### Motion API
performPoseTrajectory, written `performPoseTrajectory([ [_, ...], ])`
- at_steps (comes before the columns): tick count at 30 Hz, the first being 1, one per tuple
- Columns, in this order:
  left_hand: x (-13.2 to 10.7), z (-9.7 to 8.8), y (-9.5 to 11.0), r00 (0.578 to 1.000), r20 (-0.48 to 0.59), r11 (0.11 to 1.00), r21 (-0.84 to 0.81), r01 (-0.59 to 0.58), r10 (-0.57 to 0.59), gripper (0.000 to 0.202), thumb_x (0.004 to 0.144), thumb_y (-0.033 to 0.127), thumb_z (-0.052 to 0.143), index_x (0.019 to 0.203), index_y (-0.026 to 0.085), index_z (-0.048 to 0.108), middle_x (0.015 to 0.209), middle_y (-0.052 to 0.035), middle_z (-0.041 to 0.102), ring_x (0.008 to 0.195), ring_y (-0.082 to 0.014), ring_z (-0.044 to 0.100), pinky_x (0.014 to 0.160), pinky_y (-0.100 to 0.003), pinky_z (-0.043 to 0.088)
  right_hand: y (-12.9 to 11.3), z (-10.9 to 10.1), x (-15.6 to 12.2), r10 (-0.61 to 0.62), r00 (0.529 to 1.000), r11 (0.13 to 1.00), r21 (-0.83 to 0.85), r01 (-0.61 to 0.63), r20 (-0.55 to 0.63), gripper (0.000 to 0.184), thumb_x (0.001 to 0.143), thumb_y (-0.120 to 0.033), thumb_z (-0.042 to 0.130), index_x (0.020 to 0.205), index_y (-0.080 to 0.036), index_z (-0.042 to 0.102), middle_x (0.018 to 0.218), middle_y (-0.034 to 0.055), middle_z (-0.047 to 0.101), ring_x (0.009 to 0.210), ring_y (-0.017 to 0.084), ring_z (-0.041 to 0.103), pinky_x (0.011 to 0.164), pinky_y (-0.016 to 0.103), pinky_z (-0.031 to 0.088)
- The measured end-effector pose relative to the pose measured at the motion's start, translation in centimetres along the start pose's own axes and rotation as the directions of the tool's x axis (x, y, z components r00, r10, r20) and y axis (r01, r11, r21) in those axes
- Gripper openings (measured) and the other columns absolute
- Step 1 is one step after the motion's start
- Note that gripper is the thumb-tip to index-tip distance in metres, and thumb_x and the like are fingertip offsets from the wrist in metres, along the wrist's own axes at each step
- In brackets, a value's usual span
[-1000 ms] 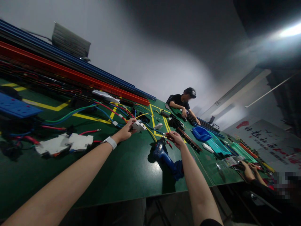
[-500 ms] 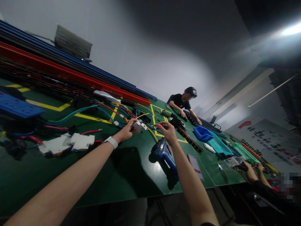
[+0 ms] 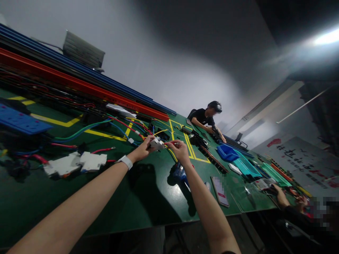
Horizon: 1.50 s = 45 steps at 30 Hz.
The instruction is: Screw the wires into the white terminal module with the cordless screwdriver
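Observation:
My left hand [image 3: 144,150], with a white band at the wrist, grips a small white circuit breaker [image 3: 157,144] over the table. My right hand [image 3: 180,151] is closed in a pinch on a thin red stick-like thing [image 3: 166,143]. Its near end touches or almost touches the right side of the breaker; whether it is a wire or a slim screwdriver is unclear. Yellow, red and blue wires [image 3: 124,132] run behind the breaker. Below my right forearm lies a blue power drill [image 3: 178,173], partly hidden by the arm.
More white breakers [image 3: 92,161] with red leads and a blue power strip [image 3: 23,120] lie at left. An orange rail [image 3: 79,84] spans the back. At right are a phone [image 3: 219,190], a blue bin [image 3: 227,152] and a teal tray [image 3: 246,164]. Two co-workers [image 3: 205,116] work nearby.
My right hand has moved left and slightly down, bringing the red thing up to the breaker. My left hand keeps hold of the breaker, almost in place.

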<state>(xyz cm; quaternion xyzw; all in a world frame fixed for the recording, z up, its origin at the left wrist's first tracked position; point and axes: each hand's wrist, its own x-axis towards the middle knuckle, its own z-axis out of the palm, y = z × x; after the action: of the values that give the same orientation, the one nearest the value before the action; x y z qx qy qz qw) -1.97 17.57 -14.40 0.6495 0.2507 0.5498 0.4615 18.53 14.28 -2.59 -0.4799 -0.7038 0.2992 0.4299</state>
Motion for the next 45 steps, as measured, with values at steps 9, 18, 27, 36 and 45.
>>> performPoseTrajectory([
  [9,0.0,-0.2,-1.0,0.998,0.051,0.987,0.151,-0.046,0.039,0.062,0.082,0.018,0.059,0.139,0.023,0.035,0.127,-0.0094,0.058,0.113,-0.022,0.061,0.104,-0.04,0.045,0.5,-0.6,0.0,-0.007,1.0,0.985,-0.175,0.007,0.006,0.035,0.076,-0.049,0.076,0.088,-0.016,0.073,0.07,0.0034,0.072,0.059,0.015,0.063,0.053,0.024,0.044],
  [18,-0.2,0.0,-1.5,0.992,0.075,0.938,0.324,-0.123,0.104,0.065,0.08,0.012,0.055,0.142,0.021,0.039,0.135,-0.0124,0.053,0.121,-0.0249,0.055,0.108,-0.042,0.043,0.7,-0.9,-1.0,0.022,1.0,0.955,-0.295,-0.026,-0.02,0.034,0.074,-0.05,0.076,0.082,-0.017,0.074,0.067,0.0022,0.068,0.056,0.014,0.056,0.052,0.024,0.04],
  [27,0.0,-0.1,-2.4,0.992,0.083,0.92,0.374,-0.116,0.091,0.068,0.078,0.011,0.054,0.144,0.021,0.041,0.135,-0.0129,0.054,0.121,-0.0268,0.054,0.11,-0.047,0.039,2.1,0.5,-1.2,0.03,0.998,0.972,-0.231,-0.043,-0.06,0.029,0.077,-0.046,0.073,0.081,-0.018,0.069,0.069,0.0012,0.067,0.062,0.016,0.06,0.056,0.025,0.044],
  [36,-0.2,0.0,-1.0,0.986,0.15,0.783,0.603,-0.153,0.077,0.065,0.082,0.016,0.052,0.146,0.025,0.042,0.136,-0.0102,0.056,0.12,-0.0285,0.053,0.111,-0.048,0.035,2.0,-5.4,-4.4,0.107,0.994,0.935,-0.343,-0.093,0.023,0.08,0.069,-0.05,0.081,0.138,-0.022,0.051,0.135,0.0123,0.059,0.12,0.027,0.059,0.1,0.041,0.047],
  [45,-0.5,0.4,1.0,0.99,0.122,0.602,0.786,-0.142,0.074,0.058,0.086,0.022,0.052,0.142,0.036,0.05,0.099,-0.0067,0.063,0.1,-0.0271,0.054,0.112,-0.056,0.018,4.5,-11.3,-10.4,0.503,0.839,0.705,-0.661,-0.257,0.21,0.115,0.052,-0.049,0.091,0.151,-0.018,0.041,0.153,0.0197,0.042,0.14,0.04,0.04,0.115,0.048,0.031],
])
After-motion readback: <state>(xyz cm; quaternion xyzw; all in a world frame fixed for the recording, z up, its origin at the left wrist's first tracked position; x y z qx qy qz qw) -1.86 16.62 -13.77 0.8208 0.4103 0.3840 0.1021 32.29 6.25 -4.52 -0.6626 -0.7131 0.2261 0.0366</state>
